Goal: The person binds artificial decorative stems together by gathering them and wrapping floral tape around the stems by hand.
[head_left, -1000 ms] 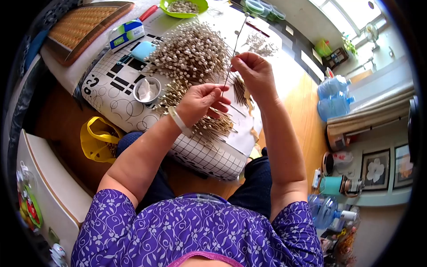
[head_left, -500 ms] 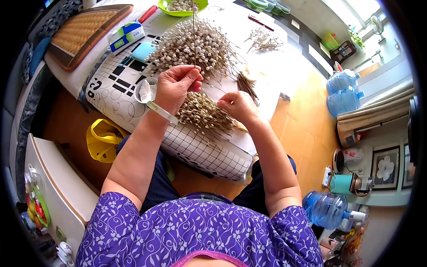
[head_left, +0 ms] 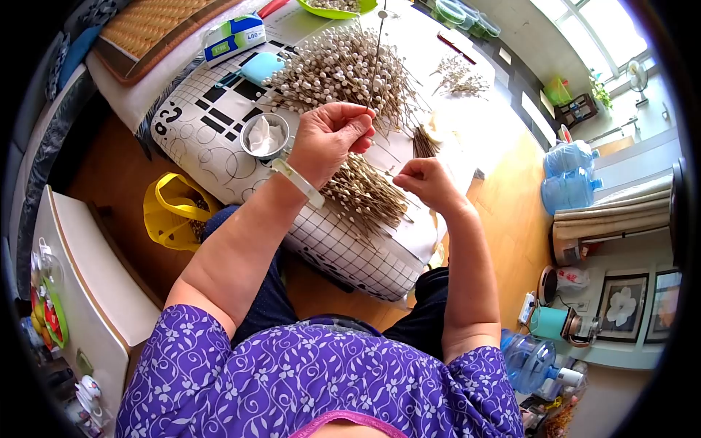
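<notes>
My left hand (head_left: 330, 140) pinches the lower end of a thin dark stem (head_left: 377, 55), which stands upright with a white bead at its top. Behind it lies a large bunch of white-beaded stems (head_left: 336, 69). Below and to the right of that hand is a bundle of smaller-tipped stems (head_left: 365, 191). My right hand (head_left: 427, 181) is beside this bundle, thumb and fingers pressed together; whatever they hold is too small to name. Just above it lies a short bundle of brown sticks (head_left: 426, 141). A small cup with white tissue (head_left: 264, 136) sits left of my left hand.
The patterned table cover (head_left: 212, 157) bears a tissue pack (head_left: 234, 38), a light blue item (head_left: 261, 68) and a green bowl (head_left: 332, 9). More beaded sprigs (head_left: 461, 77) lie at the back right. A yellow bag (head_left: 171, 212) is on the floor, left.
My hands have moved apart. The right one let go of the stem's upper part and came down beside the lower bundle; the left still holds the stem. The view has shifted slightly.
</notes>
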### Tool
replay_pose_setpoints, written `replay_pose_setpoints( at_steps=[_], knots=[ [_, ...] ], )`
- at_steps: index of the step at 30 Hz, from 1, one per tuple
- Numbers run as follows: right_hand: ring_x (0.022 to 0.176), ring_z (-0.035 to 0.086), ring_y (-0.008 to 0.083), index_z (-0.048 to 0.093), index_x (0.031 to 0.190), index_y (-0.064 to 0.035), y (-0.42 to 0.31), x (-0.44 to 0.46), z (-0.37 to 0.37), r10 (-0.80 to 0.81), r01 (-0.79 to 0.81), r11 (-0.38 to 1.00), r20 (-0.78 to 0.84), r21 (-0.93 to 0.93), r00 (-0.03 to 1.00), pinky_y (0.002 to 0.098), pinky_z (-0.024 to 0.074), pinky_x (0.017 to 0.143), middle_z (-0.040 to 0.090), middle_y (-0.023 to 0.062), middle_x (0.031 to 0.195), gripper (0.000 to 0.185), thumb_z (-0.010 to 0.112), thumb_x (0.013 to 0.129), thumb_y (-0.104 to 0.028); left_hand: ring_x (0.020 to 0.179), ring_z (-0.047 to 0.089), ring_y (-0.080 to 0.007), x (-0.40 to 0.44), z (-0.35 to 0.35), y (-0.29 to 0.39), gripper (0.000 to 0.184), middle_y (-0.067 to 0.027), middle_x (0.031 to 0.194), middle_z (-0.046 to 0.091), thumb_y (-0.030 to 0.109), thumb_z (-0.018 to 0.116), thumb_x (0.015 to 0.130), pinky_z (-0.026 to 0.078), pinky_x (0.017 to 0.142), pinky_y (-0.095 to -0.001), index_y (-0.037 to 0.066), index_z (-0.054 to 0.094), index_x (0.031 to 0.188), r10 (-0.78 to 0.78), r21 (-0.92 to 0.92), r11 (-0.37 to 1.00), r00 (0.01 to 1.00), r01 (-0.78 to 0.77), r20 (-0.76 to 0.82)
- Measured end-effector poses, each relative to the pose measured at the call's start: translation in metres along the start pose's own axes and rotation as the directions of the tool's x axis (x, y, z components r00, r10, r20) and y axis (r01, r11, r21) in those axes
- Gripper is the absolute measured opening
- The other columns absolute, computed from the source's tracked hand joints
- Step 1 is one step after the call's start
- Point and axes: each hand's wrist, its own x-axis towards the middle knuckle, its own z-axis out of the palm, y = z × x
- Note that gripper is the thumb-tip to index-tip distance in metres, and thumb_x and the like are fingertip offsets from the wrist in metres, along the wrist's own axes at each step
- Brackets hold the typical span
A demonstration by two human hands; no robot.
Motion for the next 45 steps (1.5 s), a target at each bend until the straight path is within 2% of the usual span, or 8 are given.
replay_pose_setpoints(
  at_steps=[3,11,14,18,20,24,30,45],
  knots=[
    [0.057,0.047,0.0044,0.061,0.077,-0.0005,0.015,-0.004,-0.008,0.020,-0.025,0.980,0.024,0.200,1.000,0.0197,0.0388,0.051,0.056,-0.0012,0.063,0.014,0.067,0.076,-0.013,0.061,0.058,-0.0083,-0.001,0.001,-0.004,0.009,-0.0047,0.074,0.062,0.007,0.060,0.082,0.050,0.055,-0.0189,0.002,0.062,0.089,0.008,0.018,1.000,0.999,-0.009,0.035],
    [0.055,0.050,0.0073,0.063,0.075,-0.0001,0.006,-0.001,0.009,0.055,-0.072,0.985,0.111,0.158,0.992,0.0238,0.0429,0.053,0.058,0.0019,0.061,0.017,0.068,0.072,-0.016,0.062,0.058,-0.0086,0.000,0.006,-0.015,0.010,-0.0047,0.074,0.062,0.006,0.059,0.082,0.049,0.056,-0.0197,0.002,0.061,0.090,-0.041,0.021,0.999,0.997,0.040,0.059],
    [0.052,0.044,0.0028,0.061,0.073,-0.0004,-0.004,-0.008,0.010,0.040,-0.061,0.954,0.077,0.294,0.996,0.0190,0.0359,0.046,0.053,-0.0034,0.059,0.016,0.068,0.075,-0.015,0.061,0.058,-0.0087,-0.001,0.008,-0.012,0.009,-0.0047,0.074,0.062,0.006,0.059,0.082,0.049,0.055,-0.0197,0.001,0.061,0.090,-0.056,0.024,0.998,0.997,0.054,0.054],
    [0.052,0.046,0.0051,0.062,0.072,0.0002,-0.019,-0.006,0.028,0.044,-0.046,0.996,0.021,0.070,0.999,0.0225,0.0392,0.048,0.053,-0.0013,0.056,0.019,0.069,0.073,-0.018,0.060,0.058,-0.0085,0.002,0.007,-0.017,0.009,-0.0046,0.074,0.062,0.006,0.059,0.082,0.049,0.054,-0.0194,0.002,0.062,0.089,-0.018,0.007,1.000,0.997,0.018,0.076],
    [0.058,0.059,0.0187,0.066,0.077,-0.0036,-0.024,-0.006,0.032,0.068,-0.067,0.998,0.027,-0.011,0.997,0.0302,0.0472,0.058,0.062,0.0118,0.067,0.023,0.070,0.068,-0.025,0.060,0.058,-0.0083,0.002,0.005,-0.013,0.009,-0.0044,0.073,0.062,0.006,0.059,0.082,0.049,0.055,-0.0192,0.002,0.062,0.089,-0.026,0.010,1.000,0.997,0.025,0.069],
    [0.061,0.060,0.0231,0.065,0.074,-0.0047,-0.036,-0.006,0.033,0.051,-0.051,0.991,0.000,-0.124,0.999,0.0329,0.0478,0.060,0.062,0.0127,0.066,0.019,0.068,0.067,-0.023,0.062,0.058,-0.0083,0.001,0.003,-0.012,0.009,-0.0045,0.073,0.062,0.006,0.059,0.082,0.050,0.056,-0.0193,0.002,0.062,0.089,-0.016,-0.017,1.000,0.998,0.017,0.067],
    [0.067,0.059,0.0308,0.062,0.069,-0.0044,-0.034,-0.005,0.044,-0.213,0.156,0.907,-0.106,-0.390,0.971,0.0398,0.0473,0.065,0.060,0.0157,0.067,0.013,0.057,0.069,-0.017,0.065,0.059,-0.0090,0.002,0.004,-0.015,0.009,-0.0047,0.075,0.062,0.006,0.059,0.082,0.051,0.057,-0.0203,0.001,0.062,0.089,-0.009,-0.054,0.998,0.995,0.014,0.097],
    [0.066,0.058,0.0321,0.060,0.071,-0.0008,-0.048,-0.005,0.050,-0.213,0.167,0.899,-0.072,-0.405,0.974,0.0396,0.0456,0.063,0.060,0.0164,0.067,0.018,0.061,0.074,-0.018,0.058,0.056,-0.0084,0.004,0.008,-0.023,0.009,-0.0059,0.070,0.062,0.001,0.058,0.079,0.048,0.052,-0.0216,-0.003,0.061,0.086,0.153,-0.026,0.988,0.983,-0.152,0.100]
  ],
)
